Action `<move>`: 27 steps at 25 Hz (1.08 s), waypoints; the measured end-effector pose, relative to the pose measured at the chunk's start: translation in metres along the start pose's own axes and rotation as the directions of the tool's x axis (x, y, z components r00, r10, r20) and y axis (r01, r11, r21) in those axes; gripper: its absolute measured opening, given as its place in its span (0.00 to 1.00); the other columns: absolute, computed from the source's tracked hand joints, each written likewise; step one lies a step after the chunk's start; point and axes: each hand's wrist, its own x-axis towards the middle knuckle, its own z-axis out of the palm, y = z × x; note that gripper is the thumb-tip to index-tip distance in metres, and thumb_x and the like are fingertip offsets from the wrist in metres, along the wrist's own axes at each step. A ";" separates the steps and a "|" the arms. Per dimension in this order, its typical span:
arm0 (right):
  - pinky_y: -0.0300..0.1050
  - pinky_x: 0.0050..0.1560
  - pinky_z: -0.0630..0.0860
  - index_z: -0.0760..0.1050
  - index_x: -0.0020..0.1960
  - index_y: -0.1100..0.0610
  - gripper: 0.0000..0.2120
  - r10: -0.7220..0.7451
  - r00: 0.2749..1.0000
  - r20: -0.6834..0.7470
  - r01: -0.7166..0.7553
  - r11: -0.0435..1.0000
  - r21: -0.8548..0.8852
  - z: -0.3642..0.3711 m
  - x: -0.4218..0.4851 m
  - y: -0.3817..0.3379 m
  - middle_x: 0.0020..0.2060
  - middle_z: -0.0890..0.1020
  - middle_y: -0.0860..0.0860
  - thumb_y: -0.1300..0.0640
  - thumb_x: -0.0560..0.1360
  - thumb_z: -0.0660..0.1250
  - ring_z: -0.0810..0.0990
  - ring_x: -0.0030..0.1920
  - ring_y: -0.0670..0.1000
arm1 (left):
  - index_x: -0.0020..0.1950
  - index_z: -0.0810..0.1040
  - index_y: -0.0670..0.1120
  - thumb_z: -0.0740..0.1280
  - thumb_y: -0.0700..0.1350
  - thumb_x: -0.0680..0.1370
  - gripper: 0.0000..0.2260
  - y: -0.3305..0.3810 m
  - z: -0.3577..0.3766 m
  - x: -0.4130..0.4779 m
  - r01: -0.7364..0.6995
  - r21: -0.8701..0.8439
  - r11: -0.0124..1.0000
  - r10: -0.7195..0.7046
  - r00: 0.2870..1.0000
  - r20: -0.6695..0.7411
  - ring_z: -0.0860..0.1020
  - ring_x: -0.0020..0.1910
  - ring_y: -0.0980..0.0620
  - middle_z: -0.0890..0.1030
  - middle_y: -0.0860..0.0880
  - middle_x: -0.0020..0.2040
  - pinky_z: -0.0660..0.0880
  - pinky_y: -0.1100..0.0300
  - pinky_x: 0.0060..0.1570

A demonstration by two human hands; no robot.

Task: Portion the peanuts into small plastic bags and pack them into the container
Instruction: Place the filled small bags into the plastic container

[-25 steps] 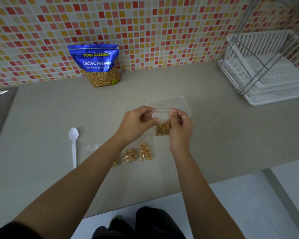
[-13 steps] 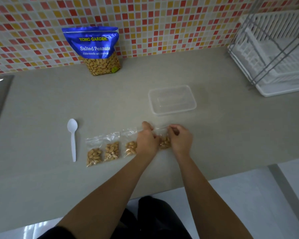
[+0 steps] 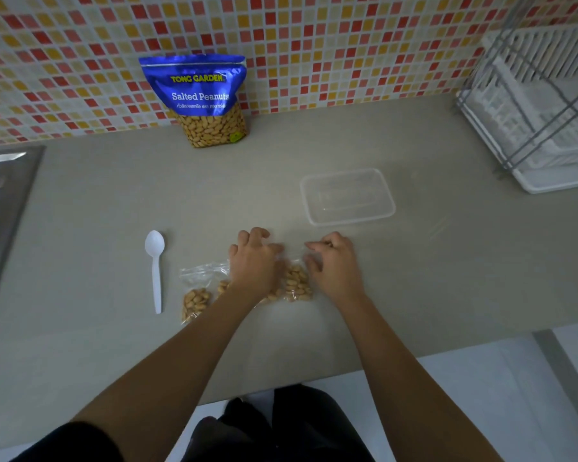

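Near the container (image 3: 347, 222), left hand (image 3: 254, 261) and right hand (image 3: 334, 265) curl over a bag (image 3: 296, 283), grip unclear; it is probably light, limp and slippery, best pinched by its flat top strip.

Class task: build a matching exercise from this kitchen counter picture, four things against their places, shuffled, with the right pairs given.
Things
1 peanut pouch
2 spoon
3 container
4 dish rack

Places
A far right of the counter
B against the tiled wall
C beyond the small bags
D left of the small bags

Pairs: 1-B, 2-D, 3-C, 4-A
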 end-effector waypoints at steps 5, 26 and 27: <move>0.49 0.56 0.70 0.80 0.53 0.57 0.12 0.048 0.982 0.181 -0.013 0.982 -0.186 -0.003 0.013 -0.009 0.52 0.74 0.56 0.55 0.71 0.70 0.70 0.55 0.58 | 0.59 0.78 0.56 0.66 0.54 0.74 0.14 0.006 -0.003 0.005 -0.021 0.041 0.999 0.021 1.000 0.015 0.61 0.66 0.44 0.63 0.49 0.69 0.60 0.52 0.61; 0.39 0.35 0.74 0.78 0.39 0.51 0.08 0.304 0.944 -0.131 -0.049 0.519 0.853 -0.039 -0.011 -0.069 0.30 0.80 0.44 0.62 0.75 0.67 0.75 0.32 0.43 | 0.52 0.83 0.48 0.73 0.48 0.71 0.11 -0.004 -0.090 -0.017 -0.276 -0.672 0.688 0.261 0.957 -0.125 0.78 0.41 0.69 0.83 0.57 0.42 0.69 0.77 0.43; 0.40 0.35 0.74 0.77 0.39 0.50 0.08 0.293 0.944 -0.151 -0.030 0.532 0.846 -0.039 -0.008 -0.073 0.30 0.79 0.44 0.61 0.75 0.67 0.75 0.32 0.44 | 0.51 0.84 0.48 0.73 0.48 0.71 0.10 -0.003 -0.095 -0.015 -0.321 -0.636 0.702 0.281 0.945 -0.167 0.78 0.40 0.67 0.83 0.56 0.41 0.69 0.76 0.42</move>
